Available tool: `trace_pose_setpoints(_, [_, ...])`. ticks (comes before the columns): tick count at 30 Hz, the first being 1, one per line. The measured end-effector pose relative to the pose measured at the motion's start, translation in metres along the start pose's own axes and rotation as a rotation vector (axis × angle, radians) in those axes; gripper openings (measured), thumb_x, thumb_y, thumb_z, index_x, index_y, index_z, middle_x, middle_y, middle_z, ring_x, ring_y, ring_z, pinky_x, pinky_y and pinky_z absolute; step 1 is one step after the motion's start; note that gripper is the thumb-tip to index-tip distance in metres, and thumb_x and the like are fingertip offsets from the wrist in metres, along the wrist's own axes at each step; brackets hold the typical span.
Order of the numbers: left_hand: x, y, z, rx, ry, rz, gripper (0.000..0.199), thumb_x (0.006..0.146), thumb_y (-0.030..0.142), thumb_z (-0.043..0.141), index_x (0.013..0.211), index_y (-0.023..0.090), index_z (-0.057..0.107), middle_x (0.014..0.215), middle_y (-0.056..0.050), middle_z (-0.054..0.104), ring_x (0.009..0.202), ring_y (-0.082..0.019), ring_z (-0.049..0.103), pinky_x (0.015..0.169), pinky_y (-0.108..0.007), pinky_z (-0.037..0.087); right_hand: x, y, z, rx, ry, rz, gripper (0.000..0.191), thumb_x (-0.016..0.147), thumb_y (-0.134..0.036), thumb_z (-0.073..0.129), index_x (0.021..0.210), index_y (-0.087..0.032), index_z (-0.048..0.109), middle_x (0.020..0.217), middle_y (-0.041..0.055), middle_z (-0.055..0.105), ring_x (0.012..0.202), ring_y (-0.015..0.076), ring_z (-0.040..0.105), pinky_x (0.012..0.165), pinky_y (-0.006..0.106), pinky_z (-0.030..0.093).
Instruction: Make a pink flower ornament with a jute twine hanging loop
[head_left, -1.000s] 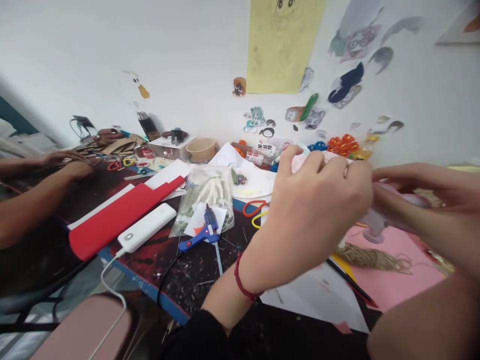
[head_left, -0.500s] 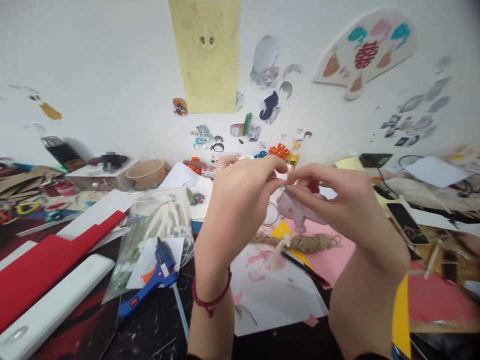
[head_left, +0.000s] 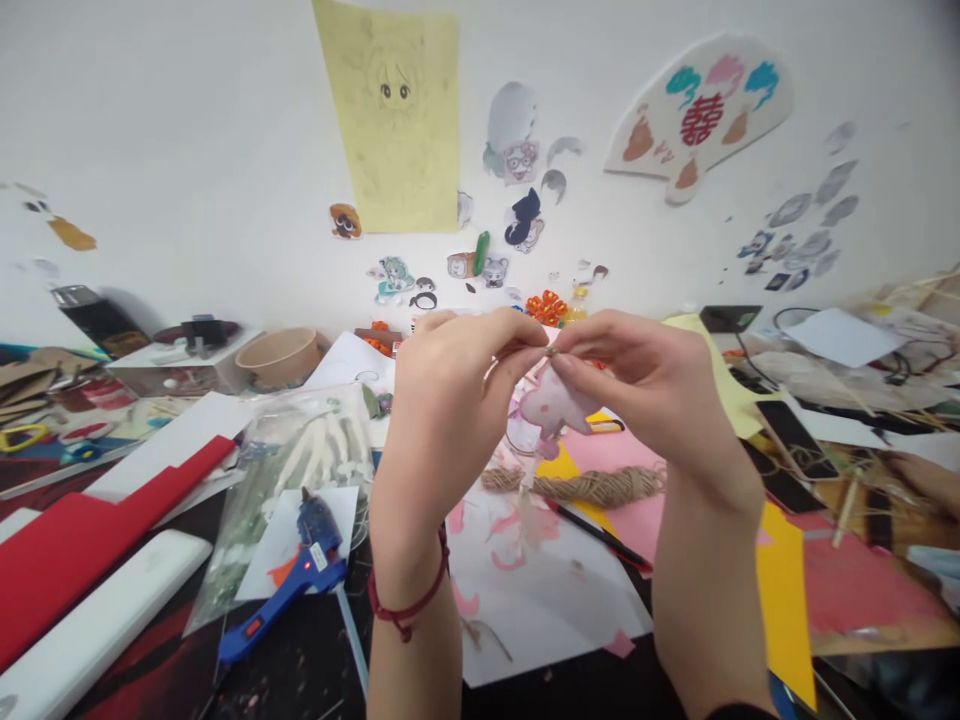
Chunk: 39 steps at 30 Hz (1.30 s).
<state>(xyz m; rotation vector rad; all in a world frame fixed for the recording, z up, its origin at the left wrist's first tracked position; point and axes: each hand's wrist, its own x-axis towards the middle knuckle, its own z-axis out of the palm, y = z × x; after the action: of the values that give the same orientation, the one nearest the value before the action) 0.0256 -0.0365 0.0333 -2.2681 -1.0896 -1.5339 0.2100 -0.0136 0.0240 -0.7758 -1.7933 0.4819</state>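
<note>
My left hand [head_left: 457, 400] and my right hand [head_left: 637, 385] meet in front of me, raised above the table, thumbs and forefingers pinched together. Between the fingertips sits a tiny brownish knot-like bit [head_left: 551, 352], too small to make out fully. Just beneath it hangs a pale pink hanging ornament [head_left: 556, 405], a flat cut-out shape with darker pink spots. Below the hands lies a bundle of twine [head_left: 592, 487] on pink and yellow paper, beside a black pen [head_left: 604, 535]. A white sheet [head_left: 555, 610] with pink marks and scraps is nearest to me.
On the left are a blue glue gun [head_left: 289, 590] with its light on, a clear plastic bag [head_left: 300, 440], a long white case [head_left: 105, 630] and a red strip [head_left: 97, 560]. A phone [head_left: 795, 440] lies right. Another person's hand [head_left: 926, 480] shows at the right edge.
My right hand has turned a little and the pink ornament now hangs between both hands, showing more of its face. The view has shifted slightly to the right.
</note>
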Motion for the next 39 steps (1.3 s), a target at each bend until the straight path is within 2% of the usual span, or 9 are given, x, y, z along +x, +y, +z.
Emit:
trace_pose_setpoints(6, [-0.001, -0.002, -0.001, -0.026, 0.003, 0.005, 0.013, 0.093, 0.013, 0.064, 0.088, 0.025, 0.067, 0.087, 0.005, 0.077, 0.081, -0.013, 0.070, 0.082, -0.033, 0.051, 0.000, -0.008, 0.002, 0.053, 0.015, 0.071, 0.004, 0.085, -0.024, 0.074, 0.083, -0.020, 0.073, 0.074, 0.0012, 0.071, 0.061, 0.0125, 0.064, 0.047, 0.024, 0.048])
trace_pose_setpoints(12, [-0.001, -0.004, -0.002, -0.104, -0.031, 0.010, 0.011, 0.093, 0.016, 0.063, 0.089, 0.025, 0.067, 0.085, 0.004, 0.076, 0.081, -0.013, 0.071, 0.083, -0.032, 0.054, -0.003, -0.005, -0.006, 0.110, -0.069, 0.124, 0.010, 0.087, -0.030, 0.073, 0.083, -0.021, 0.074, 0.060, -0.0021, 0.062, 0.044, 0.0079, 0.048, 0.036, 0.022, 0.036])
trace_pose_setpoints(16, [-0.001, -0.005, -0.001, -0.133, -0.057, 0.011, 0.010, 0.093, 0.017, 0.064, 0.089, 0.025, 0.067, 0.086, 0.004, 0.076, 0.081, -0.013, 0.071, 0.084, -0.032, 0.055, -0.003, -0.008, -0.009, 0.060, -0.092, 0.106, 0.009, 0.087, -0.027, 0.072, 0.080, -0.021, 0.074, 0.059, -0.0027, 0.060, 0.049, 0.0096, 0.054, 0.040, 0.022, 0.039])
trace_pose_setpoints(21, [-0.001, -0.007, 0.001, -0.152, -0.078, -0.021, 0.007, 0.092, 0.015, 0.067, 0.092, 0.022, 0.066, 0.085, 0.004, 0.074, 0.081, -0.011, 0.070, 0.080, -0.028, 0.054, -0.004, -0.014, -0.008, -0.075, -0.053, 0.054, 0.011, 0.086, -0.026, 0.071, 0.076, -0.023, 0.071, 0.062, -0.0026, 0.061, 0.062, 0.0125, 0.061, 0.052, 0.025, 0.048])
trace_pose_setpoints(28, [-0.002, -0.009, 0.001, -0.189, -0.135, -0.049, 0.005, 0.092, 0.014, 0.065, 0.091, 0.019, 0.064, 0.085, 0.001, 0.072, 0.081, -0.011, 0.067, 0.076, -0.024, 0.053, -0.007, -0.012, -0.005, -0.186, -0.008, -0.046, 0.010, 0.087, -0.028, 0.072, 0.078, -0.024, 0.071, 0.071, -0.0018, 0.069, 0.063, 0.0140, 0.061, 0.058, 0.030, 0.048])
trace_pose_setpoints(33, [-0.003, -0.010, 0.000, -0.193, -0.155, -0.029, 0.007, 0.092, 0.012, 0.063, 0.094, 0.019, 0.064, 0.088, 0.001, 0.073, 0.083, -0.012, 0.068, 0.077, -0.025, 0.053, -0.008, -0.012, -0.004, -0.255, -0.009, -0.058, 0.012, 0.088, -0.022, 0.069, 0.078, -0.026, 0.071, 0.072, -0.0018, 0.070, 0.063, 0.0152, 0.061, 0.059, 0.032, 0.050])
trace_pose_setpoints(39, [-0.002, -0.010, 0.000, -0.206, -0.179, -0.027, 0.009, 0.092, 0.010, 0.063, 0.093, 0.019, 0.064, 0.088, 0.001, 0.073, 0.084, -0.012, 0.069, 0.076, -0.024, 0.053, -0.008, -0.011, -0.006, -0.212, -0.047, -0.066, 0.010, 0.087, -0.022, 0.071, 0.079, -0.026, 0.073, 0.074, -0.0027, 0.071, 0.067, 0.0141, 0.063, 0.063, 0.030, 0.051])
